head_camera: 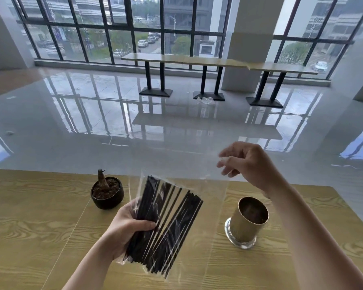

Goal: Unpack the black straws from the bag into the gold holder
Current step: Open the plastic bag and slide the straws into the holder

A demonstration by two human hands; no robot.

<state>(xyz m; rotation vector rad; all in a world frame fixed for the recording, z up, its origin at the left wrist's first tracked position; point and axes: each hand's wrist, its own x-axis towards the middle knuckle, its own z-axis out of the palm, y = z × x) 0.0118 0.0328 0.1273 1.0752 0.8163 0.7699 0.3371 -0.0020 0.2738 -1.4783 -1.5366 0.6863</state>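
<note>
Head view: at lower centre the left hand (132, 225) is gripping the clear bag (197, 216) of black straws (166, 227), while the right hand (245, 164) is pinching its top edge; the gold holder (247, 222) is standing on the bench (40, 216), lower right.

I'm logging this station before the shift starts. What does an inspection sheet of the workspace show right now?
Surface: wood-grain table, seam visible.
Job's things: black straws inside the clear bag; gold holder upright, no straws visible inside.
Clutter: small potted plant.
Grips: left hand holds bag and straws; right hand pinches the bag's top.
Cables: nothing seen.
Surroundings: glossy floor, long tables, large windows.
</note>
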